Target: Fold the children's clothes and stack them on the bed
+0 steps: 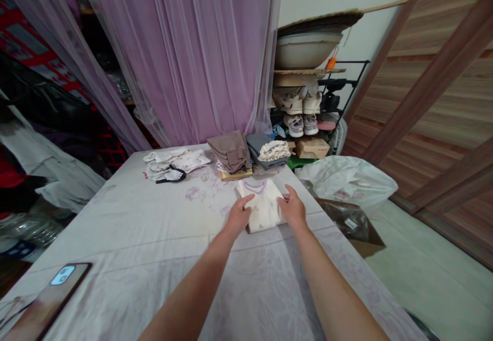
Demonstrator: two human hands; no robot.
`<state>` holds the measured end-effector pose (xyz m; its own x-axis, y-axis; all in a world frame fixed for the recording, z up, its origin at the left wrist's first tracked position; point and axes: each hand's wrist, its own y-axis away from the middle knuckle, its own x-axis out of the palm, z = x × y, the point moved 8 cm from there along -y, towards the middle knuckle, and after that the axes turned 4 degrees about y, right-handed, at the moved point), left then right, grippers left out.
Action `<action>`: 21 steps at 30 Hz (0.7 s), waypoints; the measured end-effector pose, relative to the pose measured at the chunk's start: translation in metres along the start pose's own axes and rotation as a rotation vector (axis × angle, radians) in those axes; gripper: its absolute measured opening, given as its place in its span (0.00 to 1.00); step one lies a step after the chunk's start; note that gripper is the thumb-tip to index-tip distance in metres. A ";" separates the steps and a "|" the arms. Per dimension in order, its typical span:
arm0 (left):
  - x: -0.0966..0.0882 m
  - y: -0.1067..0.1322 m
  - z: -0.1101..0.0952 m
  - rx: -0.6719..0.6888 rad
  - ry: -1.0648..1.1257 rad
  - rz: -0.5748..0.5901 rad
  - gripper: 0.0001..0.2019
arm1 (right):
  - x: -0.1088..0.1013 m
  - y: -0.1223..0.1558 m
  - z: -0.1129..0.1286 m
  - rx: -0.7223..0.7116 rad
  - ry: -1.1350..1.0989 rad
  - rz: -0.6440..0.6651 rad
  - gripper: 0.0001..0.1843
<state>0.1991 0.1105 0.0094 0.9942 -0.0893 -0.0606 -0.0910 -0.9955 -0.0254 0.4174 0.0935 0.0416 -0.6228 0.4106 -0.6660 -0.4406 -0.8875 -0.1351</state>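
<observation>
the left hand [239, 215] and right hand [292, 208] rest open, unclenched, on the 9 and 3 o'clock edges of a folded white garment [264, 210], its long axis near 12 o'clock, purple collar [254, 186] farthest.

Left forearm [188, 292] and right forearm [331, 284] angled inward; left hand [238, 215] and right hand [292, 208] palms down, fingers extended, near each other.
</observation>
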 end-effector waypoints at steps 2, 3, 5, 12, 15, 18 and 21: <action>0.001 -0.009 -0.003 0.019 -0.008 -0.005 0.23 | -0.008 -0.007 0.007 -0.003 0.010 -0.060 0.32; 0.003 -0.013 -0.004 0.024 0.006 -0.005 0.23 | -0.013 -0.010 0.009 -0.011 0.023 -0.094 0.31; 0.011 -0.021 -0.004 -0.003 0.048 0.009 0.26 | -0.022 -0.017 0.010 -0.026 0.063 -0.152 0.31; 0.025 -0.019 0.012 -0.150 0.159 0.110 0.34 | -0.021 -0.028 -0.018 0.035 0.160 -0.145 0.29; 0.014 -0.008 0.014 -0.170 0.214 0.148 0.30 | -0.023 -0.032 -0.018 0.006 0.135 -0.199 0.29; -0.007 0.004 0.016 -0.212 0.186 0.113 0.30 | -0.026 -0.038 -0.015 -0.021 0.143 -0.232 0.30; -0.032 0.013 0.012 -0.204 0.096 0.074 0.29 | -0.027 -0.040 -0.015 -0.016 0.210 -0.209 0.29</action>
<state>0.1656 0.1011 -0.0009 0.9870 -0.1553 0.0409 -0.1601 -0.9709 0.1778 0.4616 0.1151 0.0536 -0.3721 0.5337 -0.7594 -0.5336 -0.7924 -0.2955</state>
